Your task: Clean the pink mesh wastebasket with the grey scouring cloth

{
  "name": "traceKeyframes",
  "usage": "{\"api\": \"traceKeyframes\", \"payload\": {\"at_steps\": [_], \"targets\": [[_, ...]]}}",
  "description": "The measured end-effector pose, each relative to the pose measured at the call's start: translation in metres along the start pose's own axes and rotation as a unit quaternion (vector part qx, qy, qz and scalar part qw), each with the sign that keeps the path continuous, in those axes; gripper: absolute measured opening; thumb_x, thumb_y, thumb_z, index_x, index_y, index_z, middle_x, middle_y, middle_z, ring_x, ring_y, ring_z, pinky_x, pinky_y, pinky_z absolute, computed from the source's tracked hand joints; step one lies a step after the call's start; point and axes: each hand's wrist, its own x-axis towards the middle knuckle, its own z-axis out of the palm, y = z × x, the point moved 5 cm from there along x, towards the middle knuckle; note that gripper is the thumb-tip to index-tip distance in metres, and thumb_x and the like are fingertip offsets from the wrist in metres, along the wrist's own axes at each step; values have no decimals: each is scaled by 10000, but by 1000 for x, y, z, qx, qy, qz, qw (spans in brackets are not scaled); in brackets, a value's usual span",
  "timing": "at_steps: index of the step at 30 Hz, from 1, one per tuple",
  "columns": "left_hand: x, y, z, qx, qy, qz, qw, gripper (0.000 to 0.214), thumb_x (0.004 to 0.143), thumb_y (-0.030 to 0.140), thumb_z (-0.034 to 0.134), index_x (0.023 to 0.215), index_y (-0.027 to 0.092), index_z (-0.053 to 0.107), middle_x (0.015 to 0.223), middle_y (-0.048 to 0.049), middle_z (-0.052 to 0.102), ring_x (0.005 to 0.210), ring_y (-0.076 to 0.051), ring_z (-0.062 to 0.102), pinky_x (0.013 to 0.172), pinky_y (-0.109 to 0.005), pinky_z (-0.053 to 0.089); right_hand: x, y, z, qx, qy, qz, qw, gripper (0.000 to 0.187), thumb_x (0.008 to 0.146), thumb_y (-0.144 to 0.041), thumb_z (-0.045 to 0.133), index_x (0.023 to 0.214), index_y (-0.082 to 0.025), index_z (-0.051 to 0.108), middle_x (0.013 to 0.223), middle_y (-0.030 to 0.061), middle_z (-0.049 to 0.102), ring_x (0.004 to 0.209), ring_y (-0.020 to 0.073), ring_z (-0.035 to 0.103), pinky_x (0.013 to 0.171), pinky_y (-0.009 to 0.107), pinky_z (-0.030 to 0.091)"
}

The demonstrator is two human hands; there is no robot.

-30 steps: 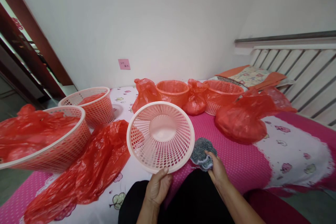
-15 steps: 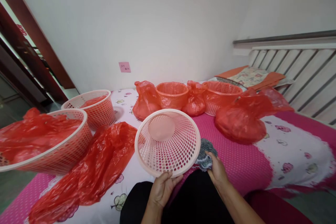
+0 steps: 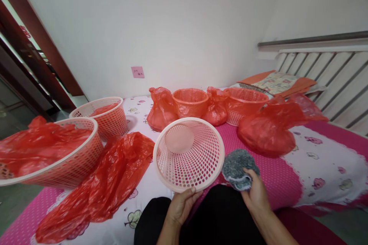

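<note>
My left hand (image 3: 182,207) grips the near rim of a pale pink perforated plastic basket (image 3: 198,164), tilted so its inside faces me. Just right of it my right hand (image 3: 257,196) is closed on a round grey scrubbing pad (image 3: 237,164), held close to the basket's right rim. Both are above my lap in dark trousers (image 3: 215,218), at the near edge of a bed with a pink and white sheet (image 3: 316,164).
Red plastic bags (image 3: 100,187) lie on the bed left of me and further right (image 3: 266,132). Two pale baskets holding red bags (image 3: 60,160) stand at left. Orange baskets (image 3: 190,101) and tied red bags line the wall. A pillow (image 3: 276,83) lies by the headboard.
The basket has shifted slightly right and tipped more toward me. My right hand with the grey pad has moved right, out from behind the basket's rim.
</note>
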Motion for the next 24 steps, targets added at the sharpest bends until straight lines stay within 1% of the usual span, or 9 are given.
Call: {"api": "traceKeyframes", "payload": {"at_steps": [2, 4, 6, 7, 9, 12, 15, 19, 24], "targets": [[1, -1, 0, 10, 2, -2, 1000, 634, 743, -47, 757, 1348, 87, 622, 1178, -186, 776, 1156, -365, 716, 1123, -575, 485, -20, -26, 8, -21, -45, -54, 997, 344, 663, -318, 775, 993, -226, 741, 971, 32, 794, 904, 265, 740, 771, 360, 607], [2, -3, 2, 13, -3, -6, 1000, 596, 754, -40, 742, 1331, 65, 635, 1166, -197, 780, 1160, -372, 713, 1138, -576, 469, -43, -45, 25, -103, -111, -101, 983, 339, 693, -350, 785, 998, -206, 745, 919, 51, 785, 861, 269, 727, 759, 361, 592], [4, -5, 5, 7, -22, -14, 1000, 585, 762, -29, 725, 1335, 55, 637, 1158, -200, 783, 1174, -381, 706, 1155, -580, 448, -67, -53, 56, -229, -226, -157, 934, 301, 742, -371, 755, 972, -178, 743, 810, 53, 756, 763, 256, 701, 712, 356, 579], [4, -6, 6, 4, -32, -21, 999, 571, 767, -20, 717, 1329, 48, 641, 1159, -202, 783, 1179, -382, 704, 1166, -580, 435, -78, -54, 75, -291, -284, -200, 892, 254, 770, -355, 721, 944, -172, 734, 784, 51, 741, 737, 245, 684, 704, 350, 570], [5, -8, 6, 2, -44, -34, 998, 517, 772, -8, 705, 1286, 29, 666, 1168, -206, 781, 1182, -377, 703, 1189, -575, 407, -95, -49, 114, -397, -373, -304, 781, 209, 824, -241, 611, 1001, -180, 703, 920, 55, 741, 856, 231, 673, 830, 350, 549], [5, -9, 4, -5, -54, -41, 998, 455, 769, -9, 685, 1223, 22, 694, 1207, -205, 769, 1213, -365, 687, 1220, -568, 364, -96, -32, 169, -533, -378, -407, 638, 289, 811, -112, 514, 1055, -160, 663, 1103, 112, 711, 1042, 242, 643, 951, 355, 490], [7, -11, 1, -15, -60, -39, 997, 491, 758, -14, 682, 1246, 45, 687, 1222, -191, 767, 1230, -360, 678, 1230, -577, 345, -76, 2, 214, -699, -357, -383, 487, 305, 881, -136, 522, 1162, -140, 642, 1212, 152, 691, 1141, 265, 631, 976, 350, 458], [11, -17, -3, -12, -83, -51, 995, 493, 755, 26, 703, 1246, 66, 697, 1282, -190, 743, 1232, -369, 675, 1230, -574, 344, -50, 56, 249, -757, -366, -326, 433, 301, 901, -208, 580, 1169, -109, 676, 1177, 217, 712, 1090, 320, 673, 936, 409, 479], [12, -19, -3, -18, -111, -55, 992, 585, 765, 50, 705, 1346, 92, 654, 1289, -191, 739, 1262, -368, 656, 1233, -556, 336, -25, 126, 242, -804, -383, -258, 375, 519, 743, -149, 713, 1256, -195, 655, 1314, 181, 668, 1206, 373, 623, 971, 498, 469]]}}
